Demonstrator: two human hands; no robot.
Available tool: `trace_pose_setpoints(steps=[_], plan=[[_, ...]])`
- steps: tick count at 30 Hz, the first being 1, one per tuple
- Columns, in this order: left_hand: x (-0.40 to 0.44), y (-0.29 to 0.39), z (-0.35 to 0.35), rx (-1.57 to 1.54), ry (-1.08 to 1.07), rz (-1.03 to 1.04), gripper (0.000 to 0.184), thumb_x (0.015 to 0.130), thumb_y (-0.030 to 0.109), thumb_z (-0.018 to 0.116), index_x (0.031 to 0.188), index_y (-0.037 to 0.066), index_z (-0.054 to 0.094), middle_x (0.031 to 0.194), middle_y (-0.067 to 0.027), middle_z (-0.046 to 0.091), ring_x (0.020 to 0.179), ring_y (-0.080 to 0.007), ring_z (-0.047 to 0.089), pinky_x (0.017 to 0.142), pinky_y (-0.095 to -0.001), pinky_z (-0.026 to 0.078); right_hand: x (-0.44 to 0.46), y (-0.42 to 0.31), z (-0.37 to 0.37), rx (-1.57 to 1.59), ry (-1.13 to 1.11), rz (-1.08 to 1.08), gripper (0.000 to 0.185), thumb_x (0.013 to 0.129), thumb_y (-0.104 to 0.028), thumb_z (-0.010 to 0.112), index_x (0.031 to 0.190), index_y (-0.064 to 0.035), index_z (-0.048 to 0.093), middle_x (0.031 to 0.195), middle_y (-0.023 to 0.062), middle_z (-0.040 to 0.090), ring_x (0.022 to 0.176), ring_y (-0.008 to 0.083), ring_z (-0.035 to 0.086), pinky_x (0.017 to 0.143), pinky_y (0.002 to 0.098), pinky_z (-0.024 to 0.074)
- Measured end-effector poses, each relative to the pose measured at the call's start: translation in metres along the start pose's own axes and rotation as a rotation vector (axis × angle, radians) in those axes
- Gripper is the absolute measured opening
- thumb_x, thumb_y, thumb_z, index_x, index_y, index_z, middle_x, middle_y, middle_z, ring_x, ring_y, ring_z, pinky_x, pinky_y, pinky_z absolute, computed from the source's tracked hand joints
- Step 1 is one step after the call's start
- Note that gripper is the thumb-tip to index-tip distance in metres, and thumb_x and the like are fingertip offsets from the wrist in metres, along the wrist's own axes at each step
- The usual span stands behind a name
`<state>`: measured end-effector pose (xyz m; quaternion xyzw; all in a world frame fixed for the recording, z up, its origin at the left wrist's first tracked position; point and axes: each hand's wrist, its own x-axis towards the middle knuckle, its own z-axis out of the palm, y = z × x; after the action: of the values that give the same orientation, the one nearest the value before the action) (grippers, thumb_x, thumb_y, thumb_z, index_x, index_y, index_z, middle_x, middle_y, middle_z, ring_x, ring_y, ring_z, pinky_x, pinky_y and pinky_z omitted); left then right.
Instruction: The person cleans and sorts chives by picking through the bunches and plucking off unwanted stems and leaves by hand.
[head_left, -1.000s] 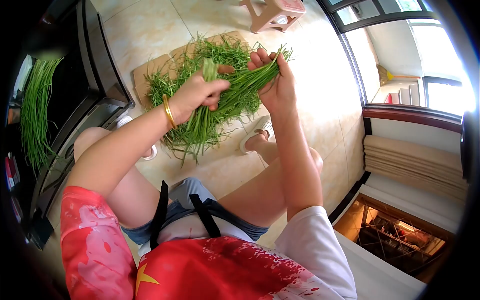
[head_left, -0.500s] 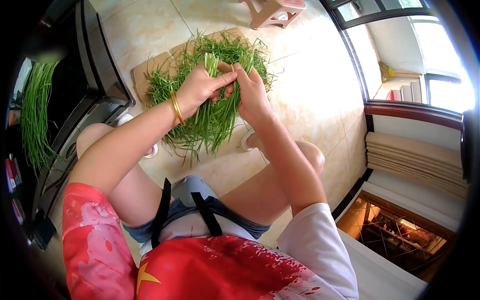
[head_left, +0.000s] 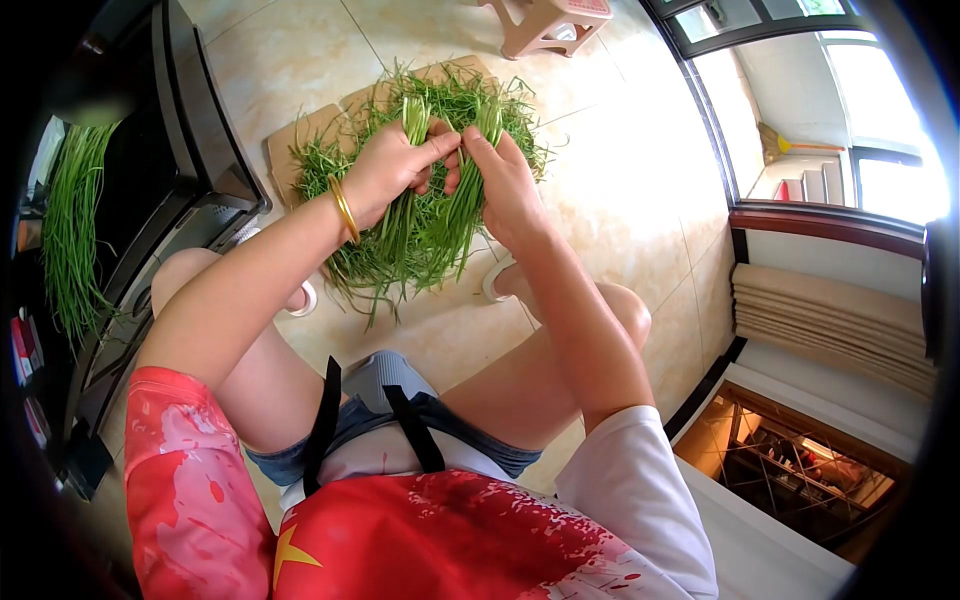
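My left hand (head_left: pixel 385 168), with a gold bangle (head_left: pixel 343 208) at the wrist, is closed around a bunch of garlic chives (head_left: pixel 415 115). A second bunch of garlic chives (head_left: pixel 462 220) is gripped in my right hand (head_left: pixel 508 192). The pale ends of both bunches stick up past the fingers, and the green leaves hang down towards me. My thumbs and fingertips almost meet between the bunches; whether they pinch a single stalk cannot be made out. Beneath both hands lies a loose, tangled pile of garlic chives (head_left: pixel 318 168) on flattened cardboard (head_left: pixel 282 150).
More long garlic chives (head_left: pixel 75 220) drape over a black cabinet (head_left: pixel 150 130) at the left. A pink plastic stool (head_left: pixel 545 25) stands at the far side of the tiled floor. Glass doors (head_left: pixel 800 120) are on the right. My knees flank the pile.
My left hand has shifted slightly left and the bunches have moved apart at the top. More of the right bunch's pale ends shows above my right hand.
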<state>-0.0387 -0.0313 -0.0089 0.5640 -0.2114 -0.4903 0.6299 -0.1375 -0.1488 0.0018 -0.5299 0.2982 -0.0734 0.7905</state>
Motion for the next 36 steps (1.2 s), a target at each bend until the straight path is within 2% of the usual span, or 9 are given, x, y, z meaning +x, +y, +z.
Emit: trace_pose_setpoints(steps=[6,8,18,21,22,27,29,34,36], plan=[[0.006,-0.01,-0.005,-0.06,0.103,0.045,0.017,0.095,0.026,0.055,0.091,0.01,0.052,0.063,0.0052,0.046,0.048,-0.0034,0.035,0.049,-0.0214,0.033,-0.002,0.002,0.0,-0.042,-0.112,0.042,0.013,0.095,-0.018,0.049,0.097,-0.0055,0.051,0.075,0.003,0.052,0.061,0.0117,0.049,0.054,0.0266,0.0417],[0.007,-0.009,-0.003,-0.003,0.172,0.088,0.015,0.094,0.021,0.054,0.092,0.007,0.054,0.065,0.0022,0.051,0.052,-0.0055,0.045,0.047,-0.0227,0.039,-0.001,-0.001,-0.003,0.08,-0.164,0.122,0.011,0.095,-0.016,0.051,0.098,-0.0049,0.051,0.076,0.0029,0.051,0.06,0.0105,0.045,0.054,0.0265,0.0382],[0.008,-0.004,-0.006,0.105,0.127,0.137,0.017,0.095,0.022,0.053,0.093,0.005,0.053,0.062,0.0018,0.048,0.048,-0.0067,0.045,0.045,-0.0239,0.04,-0.002,-0.005,-0.007,0.208,-0.148,0.207,0.01,0.092,-0.015,0.054,0.092,-0.005,0.052,0.069,0.0025,0.049,0.056,0.0113,0.044,0.051,0.0276,0.0378],[0.01,-0.007,-0.01,0.031,0.102,0.095,0.021,0.096,0.025,0.052,0.096,0.005,0.052,0.059,0.0018,0.047,0.048,-0.0071,0.045,0.045,-0.0249,0.04,-0.004,-0.008,-0.008,0.212,-0.137,0.215,0.011,0.092,-0.015,0.054,0.092,-0.0048,0.051,0.069,0.0026,0.049,0.055,0.0114,0.044,0.05,0.0273,0.0374],[0.01,-0.008,-0.011,0.06,0.138,0.107,0.022,0.095,0.027,0.054,0.096,0.005,0.053,0.059,0.0023,0.047,0.048,-0.0069,0.045,0.045,-0.0246,0.04,-0.008,-0.013,-0.004,0.167,-0.098,0.195,0.013,0.093,-0.014,0.053,0.095,-0.0008,0.052,0.071,0.0031,0.049,0.055,0.0112,0.041,0.051,0.0266,0.0337],[0.008,-0.003,-0.008,-0.064,0.142,0.096,0.02,0.093,0.026,0.058,0.094,0.006,0.053,0.06,0.0029,0.047,0.049,-0.0067,0.044,0.044,-0.024,0.039,-0.006,-0.01,-0.002,0.147,-0.056,0.157,0.011,0.094,-0.014,0.053,0.096,-0.0037,0.052,0.072,0.0025,0.049,0.055,0.0113,0.042,0.051,0.0272,0.0367],[0.008,-0.007,-0.011,-0.002,0.022,0.09,0.021,0.092,0.025,0.059,0.091,0.005,0.054,0.06,0.0027,0.047,0.049,-0.0069,0.044,0.045,-0.0237,0.04,-0.003,-0.003,-0.002,0.031,-0.071,0.073,0.01,0.093,-0.015,0.054,0.095,-0.0056,0.051,0.071,0.0017,0.048,0.056,0.011,0.044,0.052,0.0269,0.0383],[0.006,-0.01,-0.006,0.0,0.115,0.085,0.022,0.093,0.024,0.057,0.084,0.004,0.056,0.061,0.0006,0.05,0.048,-0.0082,0.046,0.044,-0.0244,0.041,-0.003,-0.002,0.0,-0.091,-0.086,0.03,0.01,0.093,-0.015,0.054,0.094,-0.0061,0.05,0.07,0.0009,0.047,0.055,0.01,0.043,0.05,0.0261,0.0372],[0.006,-0.011,-0.003,0.062,0.182,0.16,0.026,0.094,0.025,0.055,0.083,0.002,0.056,0.06,-0.0007,0.052,0.047,-0.0093,0.048,0.042,-0.0263,0.042,-0.002,-0.002,0.003,-0.084,-0.087,0.047,0.009,0.093,-0.014,0.053,0.092,-0.0058,0.05,0.069,0.0003,0.046,0.053,0.0092,0.041,0.049,0.0253,0.035]])
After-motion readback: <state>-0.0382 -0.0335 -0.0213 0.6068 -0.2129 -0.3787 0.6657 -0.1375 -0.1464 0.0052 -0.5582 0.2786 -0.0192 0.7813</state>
